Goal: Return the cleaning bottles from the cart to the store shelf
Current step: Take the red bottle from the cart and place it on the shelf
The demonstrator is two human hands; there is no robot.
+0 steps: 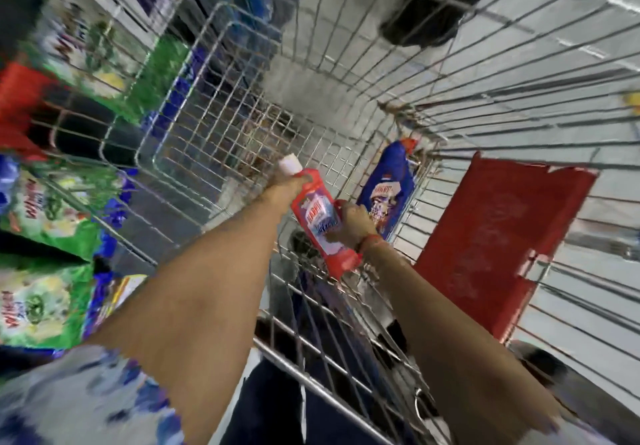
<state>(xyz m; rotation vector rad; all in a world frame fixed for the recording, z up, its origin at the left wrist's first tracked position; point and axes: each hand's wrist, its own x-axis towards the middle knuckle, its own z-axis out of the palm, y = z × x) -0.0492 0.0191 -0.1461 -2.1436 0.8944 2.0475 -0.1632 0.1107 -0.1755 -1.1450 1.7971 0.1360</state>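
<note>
A shop aisle was shown: a wire shopping cart (363, 105) with a red fold-down seat flap (491, 236) was seen beside shelves stocked with green detergent packs (45, 209), over a pale tiled floor (571, 56).

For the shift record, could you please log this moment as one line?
left hand: on red bottle neck | right hand: on its body | blue bottle: in cart | shelving: not yet
</note>
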